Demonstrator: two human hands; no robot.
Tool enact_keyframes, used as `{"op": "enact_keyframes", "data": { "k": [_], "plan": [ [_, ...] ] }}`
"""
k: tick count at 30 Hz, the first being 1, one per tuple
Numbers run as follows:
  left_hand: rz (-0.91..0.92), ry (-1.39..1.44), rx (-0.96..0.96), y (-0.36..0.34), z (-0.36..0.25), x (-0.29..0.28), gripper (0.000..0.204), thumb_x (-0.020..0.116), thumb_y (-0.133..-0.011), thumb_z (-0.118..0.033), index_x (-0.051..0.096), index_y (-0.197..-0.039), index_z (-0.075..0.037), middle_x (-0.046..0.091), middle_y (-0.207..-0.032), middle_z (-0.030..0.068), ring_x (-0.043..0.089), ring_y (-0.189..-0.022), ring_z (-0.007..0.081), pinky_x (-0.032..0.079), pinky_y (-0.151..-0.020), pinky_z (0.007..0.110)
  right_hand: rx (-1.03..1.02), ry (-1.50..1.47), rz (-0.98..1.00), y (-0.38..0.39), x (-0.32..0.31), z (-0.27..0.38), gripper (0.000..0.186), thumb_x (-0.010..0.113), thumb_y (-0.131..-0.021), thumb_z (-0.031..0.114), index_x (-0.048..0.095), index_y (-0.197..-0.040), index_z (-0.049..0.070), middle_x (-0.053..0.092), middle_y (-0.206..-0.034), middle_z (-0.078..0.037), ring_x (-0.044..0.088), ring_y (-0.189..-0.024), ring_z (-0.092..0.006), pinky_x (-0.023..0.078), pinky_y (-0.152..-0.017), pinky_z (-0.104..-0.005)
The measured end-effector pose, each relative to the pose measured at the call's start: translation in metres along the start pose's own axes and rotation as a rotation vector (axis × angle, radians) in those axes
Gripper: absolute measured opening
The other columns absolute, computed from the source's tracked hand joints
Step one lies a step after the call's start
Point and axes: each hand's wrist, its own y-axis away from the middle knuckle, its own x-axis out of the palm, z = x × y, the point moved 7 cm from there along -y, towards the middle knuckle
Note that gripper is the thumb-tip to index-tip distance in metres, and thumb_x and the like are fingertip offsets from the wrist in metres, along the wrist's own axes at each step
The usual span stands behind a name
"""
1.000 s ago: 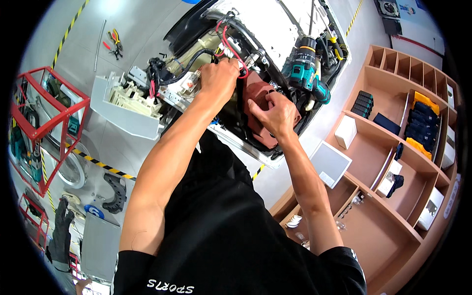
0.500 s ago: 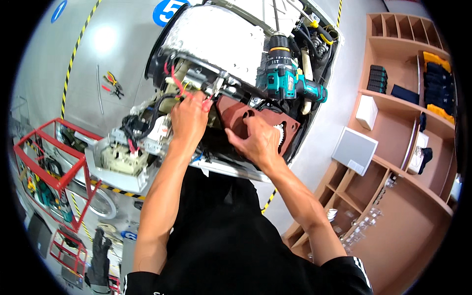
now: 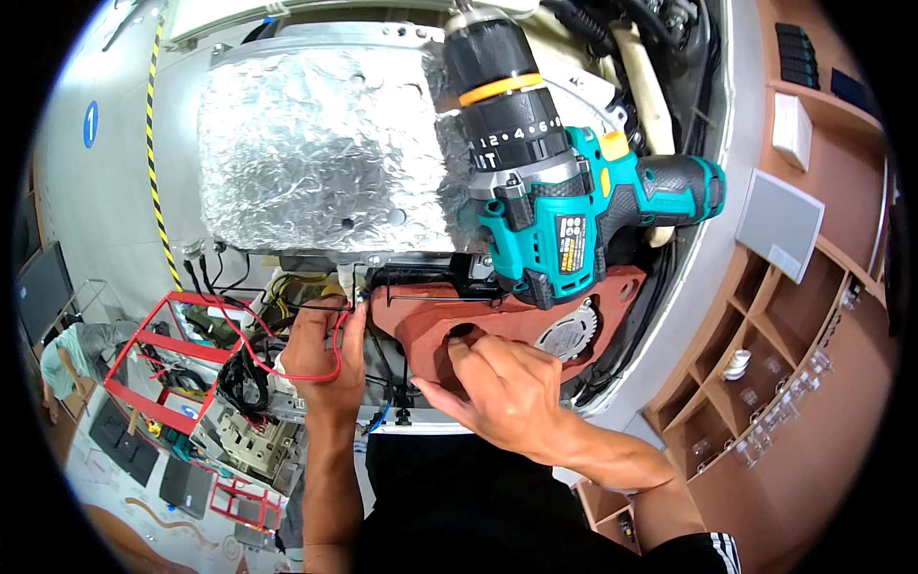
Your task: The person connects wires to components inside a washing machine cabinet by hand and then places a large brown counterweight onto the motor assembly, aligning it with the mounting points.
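An opened appliance lies before me, with a foil-covered box (image 3: 325,143) on its far side. My left hand (image 3: 325,349) pinches a red wire (image 3: 287,376) close to a white connector (image 3: 348,277); its fingertips are partly hidden. The wire loops across the back of this hand. A heavy red-brown block (image 3: 411,320) with cut-out holes sits at the near side of the appliance. My right hand (image 3: 507,387) grips it, fingers bent at a dark hole and thumb stretched out to the left. Right of that hand, a round white toothed part (image 3: 571,332) shows in another opening.
A teal and black cordless drill (image 3: 550,210) rests on the appliance, just beyond the block. Black cables (image 3: 247,383) bunch at the left. A red metal frame (image 3: 158,354) stands on the floor further left. Wooden shelving (image 3: 813,383) lines the right side.
My view has come closer to the appliance, and the drill and foil-covered box look larger. Both hands keep to the same areas, left at the red wire, right at the block.
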Motion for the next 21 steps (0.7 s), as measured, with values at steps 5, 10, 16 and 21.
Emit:
{"op": "enact_keyframes", "data": {
  "k": [5, 10, 16, 21],
  "plan": [
    [-0.004, -0.016, -0.035, 0.001, -0.001, 0.000, 0.019, 0.075, -0.077, 0.000, 0.059, -0.086, 0.004, 0.063, -0.082, 0.0138, 0.062, -0.068, 0.0253, 0.050, -0.062, 0.032, 0.021, -0.011, 0.021, -0.002, -0.001, -0.002, 0.037, 0.086, -0.063, 0.023, 0.064, -0.084, 0.002, 0.050, -0.065, -0.004, 0.052, -0.049, -0.0187, 0.043, -0.043, -0.0298],
    [-0.042, -0.081, -0.037, 0.001, -0.006, -0.003, 0.021, 0.077, -0.076, -0.002, 0.059, -0.087, 0.003, 0.063, -0.082, 0.0141, 0.062, -0.066, 0.0255, 0.051, -0.061, 0.031, 0.006, -0.026, 0.019, -0.006, -0.001, -0.003, 0.035, 0.084, -0.062, 0.021, 0.063, -0.081, 0.002, 0.051, -0.064, -0.004, 0.052, -0.048, -0.0191, 0.044, -0.043, -0.0299],
    [0.074, -0.094, -0.006, 0.003, -0.009, -0.001, 0.028, 0.078, -0.073, -0.005, 0.060, -0.093, 0.000, 0.063, -0.091, 0.0155, 0.062, -0.079, 0.0338, 0.049, -0.067, 0.039, 0.007, -0.002, 0.034, -0.004, 0.000, -0.001, 0.043, 0.087, -0.058, 0.020, 0.061, -0.086, 0.001, 0.055, -0.069, -0.008, 0.057, -0.051, -0.0230, 0.048, -0.046, -0.0319],
    [0.123, -0.086, 0.024, 0.009, -0.008, 0.002, 0.031, 0.075, -0.076, -0.004, 0.057, -0.102, -0.001, 0.063, -0.095, 0.0172, 0.062, -0.085, 0.0364, 0.050, -0.072, 0.041, -0.006, 0.044, 0.080, -0.004, 0.002, 0.001, 0.040, 0.087, -0.057, 0.018, 0.059, -0.081, 0.002, 0.054, -0.066, -0.007, 0.057, -0.051, -0.0236, 0.046, -0.046, -0.0323]
  ]
}}
